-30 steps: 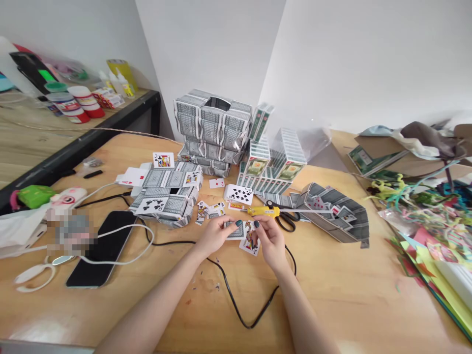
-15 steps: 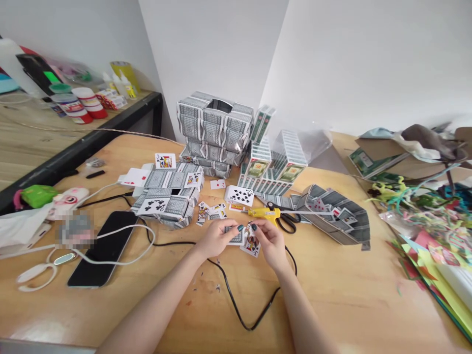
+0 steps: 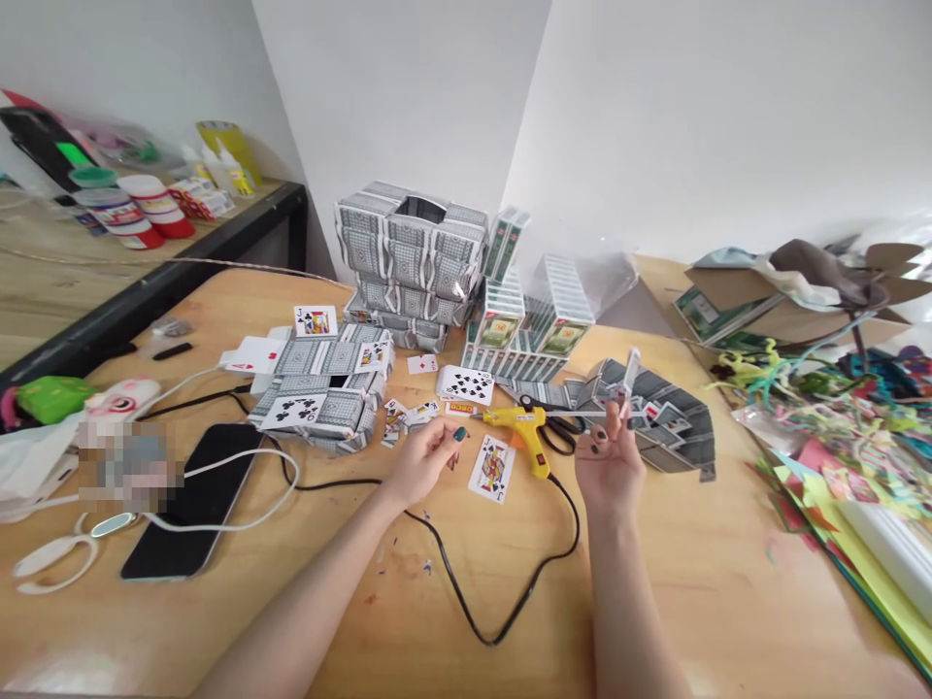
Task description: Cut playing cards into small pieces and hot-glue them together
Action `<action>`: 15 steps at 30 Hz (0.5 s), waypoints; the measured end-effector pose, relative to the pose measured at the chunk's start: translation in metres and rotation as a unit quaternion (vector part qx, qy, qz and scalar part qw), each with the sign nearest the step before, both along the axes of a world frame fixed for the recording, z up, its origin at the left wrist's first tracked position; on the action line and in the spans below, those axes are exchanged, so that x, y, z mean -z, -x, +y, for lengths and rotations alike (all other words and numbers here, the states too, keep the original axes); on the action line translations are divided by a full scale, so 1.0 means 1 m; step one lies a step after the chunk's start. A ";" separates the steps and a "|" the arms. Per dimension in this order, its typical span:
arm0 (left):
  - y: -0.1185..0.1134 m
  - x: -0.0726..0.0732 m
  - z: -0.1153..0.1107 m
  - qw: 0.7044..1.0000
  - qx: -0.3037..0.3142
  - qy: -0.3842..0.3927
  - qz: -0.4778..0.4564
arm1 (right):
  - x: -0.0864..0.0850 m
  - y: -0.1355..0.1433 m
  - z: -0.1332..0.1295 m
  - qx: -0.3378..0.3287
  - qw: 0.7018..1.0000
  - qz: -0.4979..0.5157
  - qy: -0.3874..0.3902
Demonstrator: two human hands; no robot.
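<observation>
My left hand [image 3: 426, 464] is closed in a pinch above the table, with a small, patterned piece of playing card [image 3: 452, 462] peeking out below the fingertips. To the right, my raised right hand [image 3: 610, 464] grips a pale playing card [image 3: 632, 371], seen nearly edge-on, between its fingers. Between the hands lies a jack of spades [image 3: 492, 470], face up. Just behind it rests a yellow glue gun [image 3: 525, 423], a clear glue stick poking out of its back. Black-handled scissors [image 3: 560, 432] lie partly behind the gun. Cut card pieces [image 3: 420, 415] are near my left hand.
A card-covered box [image 3: 335, 374] stands left, with a taller card structure [image 3: 415, 243] behind it. Packs of cards [image 3: 502, 330] are stacked beyond. An open card-sided box [image 3: 684, 432] sits right. A phone [image 3: 193, 500] and cables lie left; craft scraps [image 3: 830, 466] crowd the right edge.
My right hand has moved right and up with a card, away from my left hand. The jack of spades now lies free on the table, and the glue gun's handle is uncovered.
</observation>
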State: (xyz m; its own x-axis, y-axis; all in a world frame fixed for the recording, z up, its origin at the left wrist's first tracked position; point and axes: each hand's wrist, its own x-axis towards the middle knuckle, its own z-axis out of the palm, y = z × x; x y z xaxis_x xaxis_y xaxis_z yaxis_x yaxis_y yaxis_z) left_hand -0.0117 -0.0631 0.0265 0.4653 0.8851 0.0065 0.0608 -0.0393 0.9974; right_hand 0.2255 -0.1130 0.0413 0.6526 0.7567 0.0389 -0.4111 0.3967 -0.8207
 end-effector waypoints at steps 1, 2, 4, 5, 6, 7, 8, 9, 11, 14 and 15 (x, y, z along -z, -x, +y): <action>0.000 0.002 0.000 1.000 -0.005 -0.008 0.016 | 0.000 -0.004 0.000 -0.001 1.000 0.005 0.003; -0.001 0.004 0.000 0.999 -0.014 -0.020 0.038 | 0.001 -0.005 0.001 -0.007 1.000 0.005 0.010; 0.000 0.008 0.001 0.993 -0.044 -0.057 0.092 | 0.004 -0.002 0.002 -0.035 0.999 -0.008 0.028; 0.001 0.010 0.002 0.988 -0.063 -0.079 0.120 | 0.005 0.001 0.003 -0.051 0.998 -0.022 0.039; 0.003 0.011 0.004 0.981 -0.084 -0.101 0.144 | 0.007 0.005 0.005 -0.064 0.996 -0.041 0.052; 0.005 0.011 0.006 0.973 -0.105 -0.123 0.166 | 0.009 0.008 0.005 -0.071 0.993 -0.066 0.066; 0.008 0.011 0.008 0.964 -0.128 -0.143 0.185 | 0.010 0.011 0.006 -0.071 0.989 -0.097 0.084; 0.011 0.011 0.011 0.954 -0.151 -0.164 0.200 | 0.010 0.013 0.006 -0.066 0.983 -0.134 0.107; 0.017 0.011 0.016 0.933 -0.196 -0.202 0.225 | 0.009 0.014 0.004 -0.046 0.956 -0.237 0.168; 0.022 0.012 0.021 0.906 -0.248 -0.247 0.236 | 0.004 0.012 -0.002 -0.054 0.840 -0.471 0.265; 0.023 0.013 0.022 0.901 -0.256 -0.259 0.234 | 0.002 0.011 -0.004 -0.067 0.779 -0.549 0.295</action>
